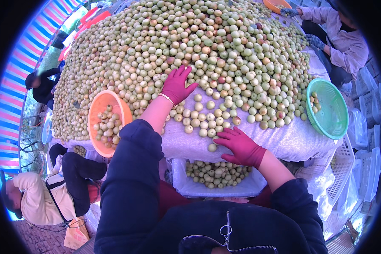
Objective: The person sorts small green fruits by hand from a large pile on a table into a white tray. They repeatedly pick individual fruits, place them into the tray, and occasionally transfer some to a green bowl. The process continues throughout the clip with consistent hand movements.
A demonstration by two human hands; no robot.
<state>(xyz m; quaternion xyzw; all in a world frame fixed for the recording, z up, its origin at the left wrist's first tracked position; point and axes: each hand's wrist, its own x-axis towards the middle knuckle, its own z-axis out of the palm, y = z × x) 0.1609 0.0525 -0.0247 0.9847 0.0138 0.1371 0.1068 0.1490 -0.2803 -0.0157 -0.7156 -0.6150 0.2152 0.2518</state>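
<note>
A big heap of round green fruits (139, 60), a few of them reddish, covers most of a table laid with pale padded cloth (184, 146). My left hand (178, 85), in a dark red glove, rests with fingers spread on the near edge of the heap. My right hand (241, 146), gloved alike, is over the cloth near the table's front edge, its fingertips at the loose fruits (211, 124). Neither hand is seen gripping a fruit. Below the edge, in front of my body, a plastic-lined crate (219, 192) holds more of these fruits.
An orange basket (125, 111) with fruits stands left of my left arm; a green basket (331, 108) with several small fruits is at the right. Co-workers sit at the lower left, far left and upper right, one beside another orange basket (273, 7). Crates (343, 171) stand at right.
</note>
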